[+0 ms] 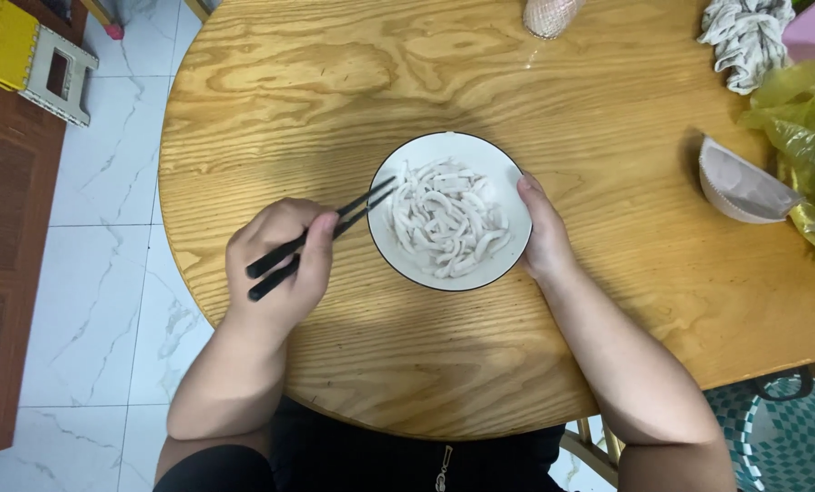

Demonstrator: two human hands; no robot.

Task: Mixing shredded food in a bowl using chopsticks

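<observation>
A white bowl (497, 169) with a dark rim sits near the middle of the round wooden table (353, 100). It holds several pale white strips of food (446, 219). My left hand (275, 264) grips a pair of black chopsticks (321, 239), whose tips reach over the bowl's left rim into the strips. My right hand (544, 239) rests on the table against the bowl's right side, fingers touching its rim.
A white face mask (744, 184) lies at the right, beside a yellow-green plastic bag (804, 128). A rolled cloth (746, 35) and a mesh-wrapped object (550, 15) sit at the far edge. A yellow and grey stool (32, 56) stands on the tiled floor.
</observation>
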